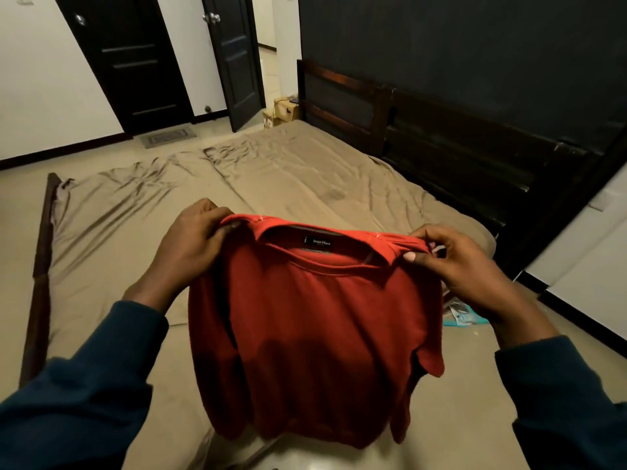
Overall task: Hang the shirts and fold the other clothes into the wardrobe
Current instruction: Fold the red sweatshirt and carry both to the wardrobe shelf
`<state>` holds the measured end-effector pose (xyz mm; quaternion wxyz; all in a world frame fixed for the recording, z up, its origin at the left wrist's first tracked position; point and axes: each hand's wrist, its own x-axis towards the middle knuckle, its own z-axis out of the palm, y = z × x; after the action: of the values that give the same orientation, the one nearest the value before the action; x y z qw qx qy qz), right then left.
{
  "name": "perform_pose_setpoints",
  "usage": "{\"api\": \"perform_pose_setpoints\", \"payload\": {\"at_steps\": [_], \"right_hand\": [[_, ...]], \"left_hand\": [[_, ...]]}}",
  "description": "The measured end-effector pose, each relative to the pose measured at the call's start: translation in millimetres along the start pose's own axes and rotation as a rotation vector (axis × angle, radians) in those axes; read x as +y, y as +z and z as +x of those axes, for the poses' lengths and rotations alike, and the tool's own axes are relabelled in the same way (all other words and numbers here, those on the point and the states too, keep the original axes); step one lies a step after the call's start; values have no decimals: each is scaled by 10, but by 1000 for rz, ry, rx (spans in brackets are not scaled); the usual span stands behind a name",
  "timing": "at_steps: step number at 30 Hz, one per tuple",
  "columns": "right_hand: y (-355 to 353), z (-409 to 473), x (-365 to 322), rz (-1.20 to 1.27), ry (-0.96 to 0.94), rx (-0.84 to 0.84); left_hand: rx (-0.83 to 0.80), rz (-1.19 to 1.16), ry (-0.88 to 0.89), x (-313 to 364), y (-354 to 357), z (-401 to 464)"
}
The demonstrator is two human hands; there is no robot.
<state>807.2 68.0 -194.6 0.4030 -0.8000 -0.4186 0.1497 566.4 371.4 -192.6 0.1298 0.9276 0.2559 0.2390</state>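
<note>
Wood rail: dark bed frame edge (pixel 42 266) runs down the far left, with the sheet tucked loosely against it.
Left sleeve: navy long sleeve (pixel 78 395) comes in from the bottom left corner.
Bed: tan sheet (pixel 271 178), pretty wrinkled, covers the whole mattress, bunched up most toward the left and the far end.
Doors: two black doors (pixel 125 59) in the white wall at the back, the right one standing ajar, plus a small mat (pixel 168 136) on the floor in front of them.
Left hand: left hand (pixel 190 245) has a curled grip on the shirt's left shoulder, thumb on the near side and fingers wrapped over the top edge.
Shirt: red polo shirt (pixel 315 334), held up in the air over the near end of the bed, back facing the camera so you look into the collar and see a black neck label (pixel 318 242). It hangs straight down from the shoulders, short sleeves drooping at both sides, not touching the sheet as far as I can tell.
Right hand: right hand (pixel 464 266) pinches the right shoulder seam between thumb and fingertips, so that grip is closed on fabric too.
Headboard: dark wooden headboard (pixel 424 130) sits along the right side against a black wall.
Floor stuff: some light blue packet (pixel 464 317) lies on the floor just beside the bed, half hidden behind the right wrist.
</note>
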Motion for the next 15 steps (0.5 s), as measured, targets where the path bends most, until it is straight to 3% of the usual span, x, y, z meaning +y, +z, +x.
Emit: {"api": "perform_pose_setpoints", "payload": {"at_steps": [2, 4, 6, 8, 10, 11, 13, 15], "right_hand": [[109, 36, -8, -431, 31, 148], [226, -18, -97, -516, 42, 241], [306, -61, -195, -261, 14, 262], [346, -75, -298, 57, 54, 31], [360, -55, -338, 140, 75, -198], [372, -24, -317, 118, 75, -180], [450, 59, -249, 195, 97, 66], [601, 161, -192, 445, 173, 366]], "left_hand": [[140, 104, -45, -6, 36, -97], [312, 176, -163, 71, 55, -240], [391, 200, -363, 129, 54, -295], [301, 209, -535, 71, 22, -287], [275, 159, -567, 22, -52, -287], [282, 133, -563, 32, -94, -309], [314, 123, -532, 112, -156, -376], [319, 124, -486, 193, -158, -400]]}}
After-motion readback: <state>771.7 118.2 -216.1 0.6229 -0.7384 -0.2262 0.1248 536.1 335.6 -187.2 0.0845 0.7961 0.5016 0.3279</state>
